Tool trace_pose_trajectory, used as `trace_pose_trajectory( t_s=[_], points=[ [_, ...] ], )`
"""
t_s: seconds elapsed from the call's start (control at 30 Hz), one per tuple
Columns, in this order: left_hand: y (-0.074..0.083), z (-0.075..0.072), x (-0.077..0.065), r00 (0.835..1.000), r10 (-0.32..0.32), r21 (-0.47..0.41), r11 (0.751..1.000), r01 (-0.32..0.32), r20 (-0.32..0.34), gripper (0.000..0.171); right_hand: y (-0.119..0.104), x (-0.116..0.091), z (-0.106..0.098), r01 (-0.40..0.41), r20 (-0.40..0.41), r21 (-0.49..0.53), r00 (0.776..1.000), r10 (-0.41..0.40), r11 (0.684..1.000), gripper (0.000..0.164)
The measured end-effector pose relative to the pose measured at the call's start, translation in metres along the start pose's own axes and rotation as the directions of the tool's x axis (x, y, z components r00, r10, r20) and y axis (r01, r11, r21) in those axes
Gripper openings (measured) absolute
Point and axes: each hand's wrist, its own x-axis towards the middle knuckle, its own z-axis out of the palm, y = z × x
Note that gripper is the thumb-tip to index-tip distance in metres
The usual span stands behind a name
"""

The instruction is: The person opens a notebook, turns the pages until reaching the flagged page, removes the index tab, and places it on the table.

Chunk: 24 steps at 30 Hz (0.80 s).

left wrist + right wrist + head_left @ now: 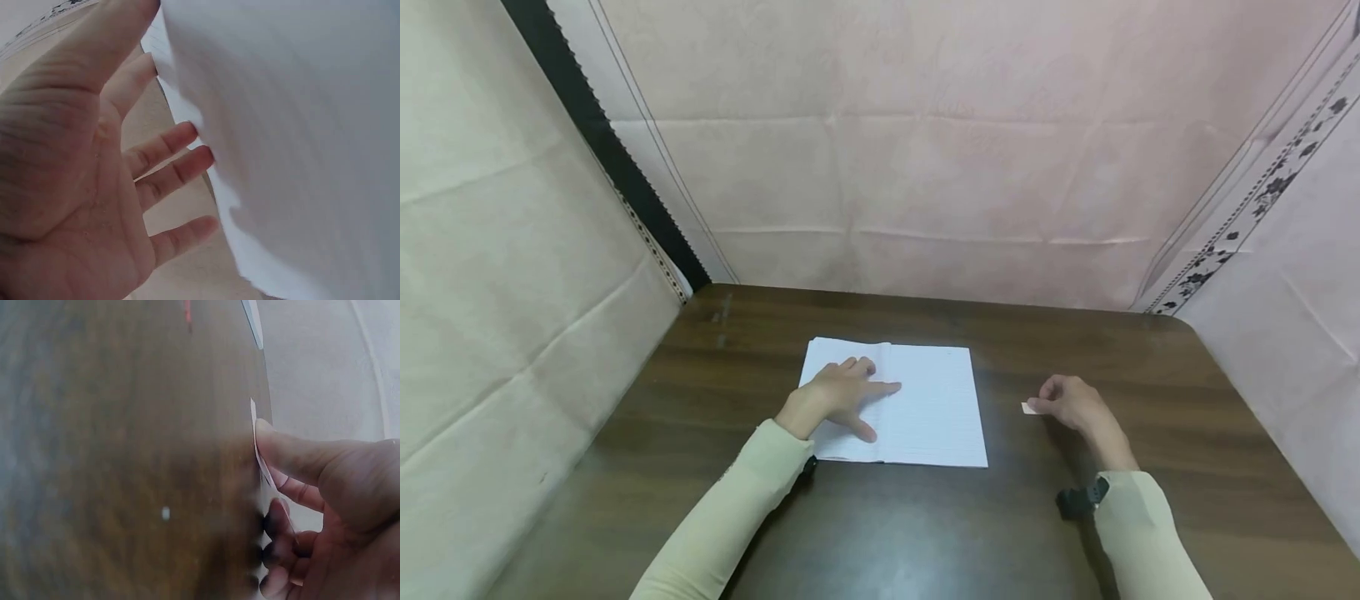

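An open lined notebook (pixel 934 408) lies on the brown table, its blank pages facing up. My left hand (pixel 838 396) rests on its left page with fingers spread, the index finger reaching over the centre fold. Seen from the left wrist, the fingers (pixel 175 178) are straight and touch the edge of the white page (pixel 294 156). To the right of the notebook, my right hand (pixel 1075 406) pinches a small white paper slip (pixel 1030 409) between thumb and fingers. In the right wrist view the thin slip (pixel 255 425) shows nearly edge-on.
The dark brown wooden table (pixel 880 533) has rounded far corners. Pale cloth hangs (pixel 925 183) close behind it and at both sides. A black wrist device (pixel 1078 502) sits at my right cuff.
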Motion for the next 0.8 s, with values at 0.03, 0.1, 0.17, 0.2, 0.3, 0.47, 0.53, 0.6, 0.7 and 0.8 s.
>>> trace_pose_trajectory(
  t_s=[0.03, 0.1, 0.17, 0.2, 0.3, 0.47, 0.53, 0.6, 0.7, 0.8],
  points=[
    [-0.002, 0.001, 0.0, 1.0, 0.015, -0.011, 1.0, -0.016, -0.017, 0.089, -0.001, 0.0, -0.001, 0.013, -0.006, -0.004, 1.0, -0.013, 1.0, 0.028],
    [-0.008, 0.0, -0.001, 0.997, 0.033, -0.038, 0.999, -0.035, -0.063, 0.083, -0.002, 0.0, -0.003, 0.054, -0.028, -0.025, 0.998, -0.055, 0.998, 0.027],
    [-0.015, -0.001, -0.001, 0.992, 0.034, -0.072, 0.996, -0.043, -0.124, 0.074, -0.002, 0.0, -0.005, 0.093, -0.064, -0.046, 0.993, -0.096, 0.995, 0.026],
    [-0.019, -0.002, -0.002, 0.987, 0.029, -0.089, 0.995, -0.044, -0.156, 0.069, -0.002, 0.0, -0.006, 0.109, -0.089, -0.059, 0.989, -0.114, 0.992, 0.026],
    [-0.034, -0.006, -0.004, 0.97, -0.018, -0.123, 0.992, -0.012, -0.242, 0.057, -0.001, -0.003, -0.009, 0.148, -0.153, -0.079, 0.975, -0.159, 0.986, 0.029],
    [-0.056, -0.011, -0.014, 0.932, -0.135, -0.16, 0.983, 0.085, -0.335, 0.058, 0.0, -0.008, -0.014, 0.182, -0.186, -0.079, 0.963, -0.193, 0.98, 0.045],
    [-0.063, -0.014, -0.017, 0.92, -0.182, -0.166, 0.977, 0.131, -0.346, 0.066, -0.003, -0.007, -0.017, 0.19, -0.181, -0.094, 0.962, -0.205, 0.977, 0.056],
    [-0.069, -0.015, -0.019, 0.914, -0.213, -0.152, 0.974, 0.169, -0.345, 0.075, -0.006, -0.004, -0.019, 0.194, -0.162, -0.124, 0.963, -0.213, 0.973, 0.067],
    [-0.077, -0.013, -0.021, 0.91, -0.252, -0.149, 0.966, 0.213, -0.33, 0.085, -0.011, 0.005, -0.02, 0.206, -0.124, -0.196, 0.965, -0.232, 0.959, 0.078],
    [-0.086, -0.007, -0.021, 0.905, -0.289, -0.17, 0.954, 0.246, -0.311, 0.089, -0.014, 0.012, -0.02, 0.195, -0.104, -0.261, 0.968, -0.228, 0.945, 0.083]
  ],
)
